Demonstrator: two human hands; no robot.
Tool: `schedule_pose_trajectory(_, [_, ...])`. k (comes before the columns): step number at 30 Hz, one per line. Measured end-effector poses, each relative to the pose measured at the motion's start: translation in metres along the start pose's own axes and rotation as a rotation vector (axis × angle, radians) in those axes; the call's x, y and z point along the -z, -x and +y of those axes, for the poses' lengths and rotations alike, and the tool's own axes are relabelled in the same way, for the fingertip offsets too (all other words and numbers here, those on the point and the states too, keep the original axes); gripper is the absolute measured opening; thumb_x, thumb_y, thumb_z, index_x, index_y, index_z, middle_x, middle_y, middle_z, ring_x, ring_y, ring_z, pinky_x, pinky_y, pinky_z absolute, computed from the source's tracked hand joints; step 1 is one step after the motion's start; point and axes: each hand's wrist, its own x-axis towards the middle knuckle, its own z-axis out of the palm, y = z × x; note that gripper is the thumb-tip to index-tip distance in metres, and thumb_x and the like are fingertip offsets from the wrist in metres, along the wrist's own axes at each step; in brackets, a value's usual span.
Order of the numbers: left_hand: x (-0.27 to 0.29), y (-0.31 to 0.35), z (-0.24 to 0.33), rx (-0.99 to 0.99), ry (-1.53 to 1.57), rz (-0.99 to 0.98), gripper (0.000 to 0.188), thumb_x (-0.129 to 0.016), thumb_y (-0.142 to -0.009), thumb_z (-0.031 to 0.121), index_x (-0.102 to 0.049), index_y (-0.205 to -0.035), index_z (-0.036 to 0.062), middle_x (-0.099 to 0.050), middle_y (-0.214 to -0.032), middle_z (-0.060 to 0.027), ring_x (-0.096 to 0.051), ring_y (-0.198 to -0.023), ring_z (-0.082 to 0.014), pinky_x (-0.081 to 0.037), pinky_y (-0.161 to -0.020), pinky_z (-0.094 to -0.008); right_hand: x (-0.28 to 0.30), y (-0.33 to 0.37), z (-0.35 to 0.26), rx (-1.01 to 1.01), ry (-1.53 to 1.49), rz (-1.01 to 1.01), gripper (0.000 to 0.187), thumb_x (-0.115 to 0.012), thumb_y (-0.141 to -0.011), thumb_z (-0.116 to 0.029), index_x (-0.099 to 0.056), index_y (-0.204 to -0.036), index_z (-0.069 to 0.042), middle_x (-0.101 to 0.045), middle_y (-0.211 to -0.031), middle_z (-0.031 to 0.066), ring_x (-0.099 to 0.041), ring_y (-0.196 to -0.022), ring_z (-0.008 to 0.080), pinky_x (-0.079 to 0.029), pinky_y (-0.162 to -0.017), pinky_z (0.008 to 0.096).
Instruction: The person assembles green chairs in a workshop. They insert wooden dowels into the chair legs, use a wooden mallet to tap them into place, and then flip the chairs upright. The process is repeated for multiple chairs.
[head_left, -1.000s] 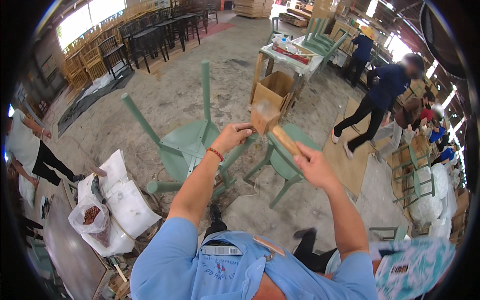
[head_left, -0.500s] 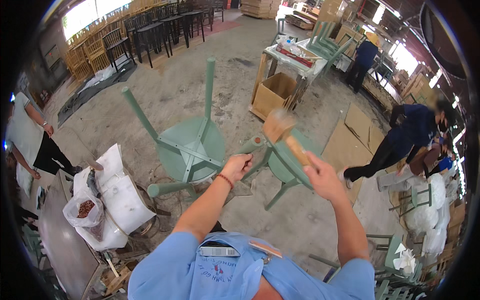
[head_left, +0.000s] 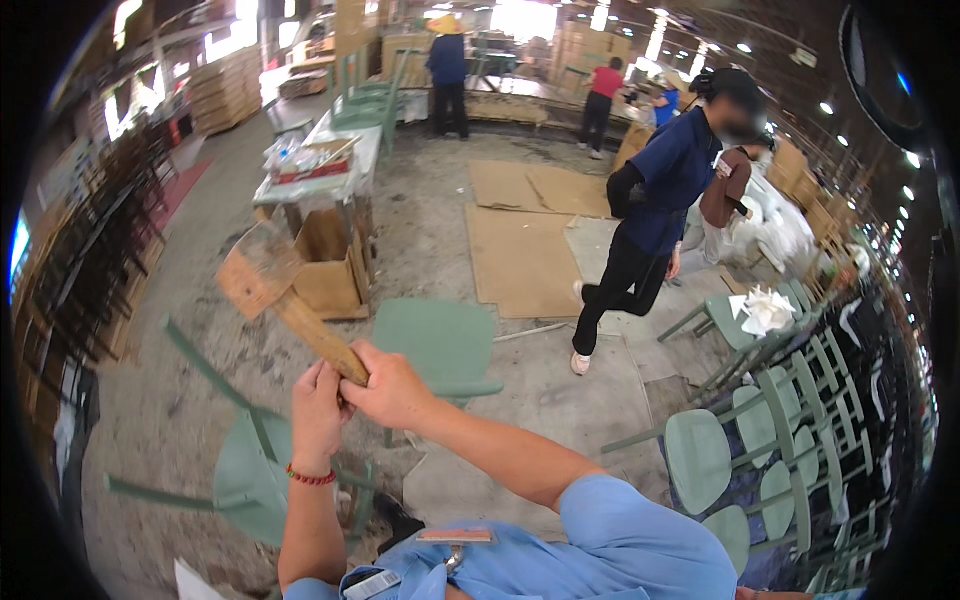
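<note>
While the wooden mallet [head_left: 290,307] slants toward eleven o'clock, the right hand [head_left: 392,390] grips its handle [head_left: 328,345]; the left hand [head_left: 320,405] curls close beside, its hold unclear. From them, an upturned green seat [head_left: 243,462] lies toward eight, a green chair [head_left: 435,340] toward two.

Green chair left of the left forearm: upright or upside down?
Upside down: the chair has its legs sticking up from the seat's underside.

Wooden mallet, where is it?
Left of centre in the head view, the wooden mallet is in the right hand, its head just left of the cardboard box.
</note>
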Motion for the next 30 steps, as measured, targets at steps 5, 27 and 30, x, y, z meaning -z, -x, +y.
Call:
schedule_pose_trajectory(5, [0.032,-0.043,0.025,-0.093,-0.171,-0.089,0.027,-0.054,-0.099,0.023,-0.062,-0.108,-0.0015,-0.058,-0.075,0.0009,-0.048,-0.052,-0.0045,-0.033,-0.042,-0.0196,-0.002,-0.066,0.011,0.097,0.065,0.071,0.03,-0.068,-0.084,-0.013,-0.057,-0.108,-0.001,-0.062,-0.076,0.0087,-0.06,-0.062,0.0179,-0.049,-0.057,0.0322])
schedule_pose_trajectory(27, [0.216,-0.112,0.023,-0.251,-0.34,0.381,0.025,-0.058,-0.096,0.021,-0.062,-0.113,0.0035,-0.058,-0.075,0.0016,-0.048,-0.06,-0.0061,-0.042,-0.054,-0.0246,-0.102,-0.202,0.028,-0.475,-0.445,-0.409,0.018,-0.065,-0.091,-0.02,-0.051,-0.091,-0.007,-0.054,-0.07,0.0025,-0.045,-0.045,0.0076,-0.037,-0.036,0.026])
schedule_pose_trajectory(30, [0.319,-0.125,0.056,-0.342,-0.485,0.712,0.025,-0.057,-0.097,0.022,-0.063,-0.113,0.0033,-0.062,-0.081,0.0007,-0.05,-0.06,-0.0069,-0.042,-0.054,-0.0251,-0.125,-0.213,0.023,-0.475,-0.399,-0.459,0.022,-0.063,-0.093,-0.025,-0.05,-0.088,-0.008,-0.052,-0.069,0.002,-0.046,-0.045,0.0081,-0.037,-0.037,0.0264])
